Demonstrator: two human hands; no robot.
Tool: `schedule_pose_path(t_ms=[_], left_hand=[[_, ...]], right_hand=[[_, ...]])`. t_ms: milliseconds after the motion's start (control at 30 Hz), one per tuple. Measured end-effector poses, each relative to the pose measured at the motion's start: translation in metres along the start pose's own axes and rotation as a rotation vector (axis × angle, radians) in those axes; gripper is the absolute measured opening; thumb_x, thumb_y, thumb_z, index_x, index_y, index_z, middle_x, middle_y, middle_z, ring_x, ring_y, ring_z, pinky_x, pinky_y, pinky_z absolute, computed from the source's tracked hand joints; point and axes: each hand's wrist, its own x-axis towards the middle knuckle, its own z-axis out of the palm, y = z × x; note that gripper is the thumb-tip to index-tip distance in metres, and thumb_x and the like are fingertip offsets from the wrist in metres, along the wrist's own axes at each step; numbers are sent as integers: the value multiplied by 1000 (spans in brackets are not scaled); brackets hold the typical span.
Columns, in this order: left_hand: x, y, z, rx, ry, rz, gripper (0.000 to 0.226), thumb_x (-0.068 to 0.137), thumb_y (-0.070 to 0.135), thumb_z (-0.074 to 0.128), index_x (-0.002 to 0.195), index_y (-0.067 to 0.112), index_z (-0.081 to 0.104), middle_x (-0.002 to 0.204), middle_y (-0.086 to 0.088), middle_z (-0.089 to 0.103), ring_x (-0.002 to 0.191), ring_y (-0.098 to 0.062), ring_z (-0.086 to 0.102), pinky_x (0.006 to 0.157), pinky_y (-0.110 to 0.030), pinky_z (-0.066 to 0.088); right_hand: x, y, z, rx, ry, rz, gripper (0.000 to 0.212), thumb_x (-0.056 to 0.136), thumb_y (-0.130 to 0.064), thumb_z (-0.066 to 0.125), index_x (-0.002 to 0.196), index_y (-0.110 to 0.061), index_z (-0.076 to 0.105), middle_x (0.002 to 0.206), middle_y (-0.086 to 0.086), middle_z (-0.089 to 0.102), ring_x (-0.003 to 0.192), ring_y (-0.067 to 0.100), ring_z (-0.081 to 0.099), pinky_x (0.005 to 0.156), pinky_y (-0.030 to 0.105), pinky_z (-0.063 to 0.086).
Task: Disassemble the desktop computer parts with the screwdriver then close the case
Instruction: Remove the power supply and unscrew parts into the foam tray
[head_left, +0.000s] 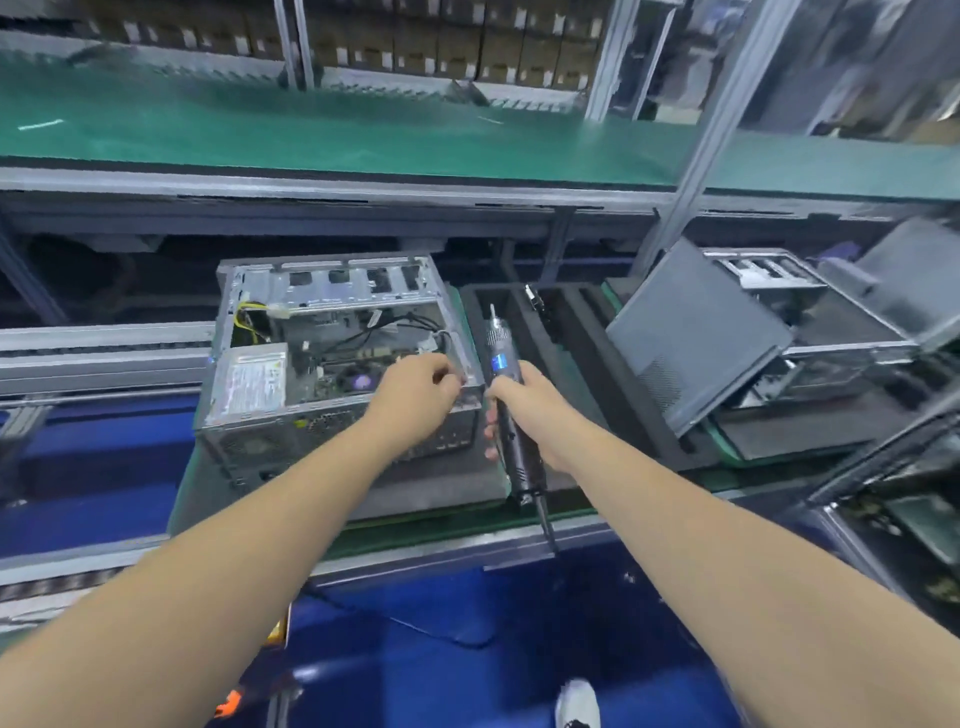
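Observation:
An open grey desktop case (332, 291) lies on a dark foam pad, its motherboard, cables and silver power supply (252, 382) exposed. My left hand (415, 397) hovers over the case's right near corner with fingers curled; whether it pinches something small I cannot tell. My right hand (524, 410) grips a black electric screwdriver (501, 358) just right of the case, tip pointing up and away, cord trailing toward me.
A black foam tray (571, 322) with long slots lies right of the case. Farther right, a grey side panel (691, 332) leans against another open case (810, 322). A green conveyor belt (311, 130) runs behind. Blue floor lies below the bench edge.

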Motion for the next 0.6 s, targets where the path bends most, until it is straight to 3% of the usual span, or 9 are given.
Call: schedule_pose_path(t_ms=[67,133,267,333,400,533,600], left_hand=[[11,10,39,-255,-84,-140,21,96,17,53,88,15,73,80,-1,76,67,-14,73,61,-29,55],[18,13,86,-360,-203,-254,21,96,16,55,86,14,73,79,-2,77,67,-13,74,57,-28,53],[43,8,169,-259,-199,-401,19,98,17,57,84,16,71,80,-2,77,72,-15,75,56,-26,53],[59,7,190,-174,-131,-464,19,95,16,58,80,18,70,76,0,75,68,-11,72,57,-25,51],[76,8,202,-103,-40,-505,19,91,16,59,76,20,71,68,6,72,59,-7,66,60,-23,47],[107,13,217,87,70,-511,17,93,21,62,78,25,70,77,7,71,76,-18,67,72,-31,53],[119,19,225,181,74,-484,16,95,21,60,85,23,72,84,4,71,81,-21,66,77,-38,57]], right_hand=[[19,20,-39,-72,23,47,30,85,-36,60,109,-24,47,105,19,67,85,26,68,82,48,63],[42,45,-79,-135,22,109,38,80,-45,60,109,-27,44,119,20,64,100,32,63,100,57,53],[106,88,-148,-94,-20,133,32,90,-36,60,116,-20,50,104,13,59,89,31,61,94,59,56],[131,96,-168,3,-94,155,26,94,-27,58,116,-15,52,93,15,61,72,30,66,74,53,61],[148,99,-182,28,-162,191,20,95,-22,56,113,-14,52,87,16,61,62,29,65,63,47,60],[173,107,-197,-28,-279,244,17,93,-28,56,109,-24,54,82,11,65,65,30,69,64,46,59],[184,113,-199,-72,-313,247,14,94,-30,55,108,-28,55,89,10,67,73,30,70,71,49,60]])
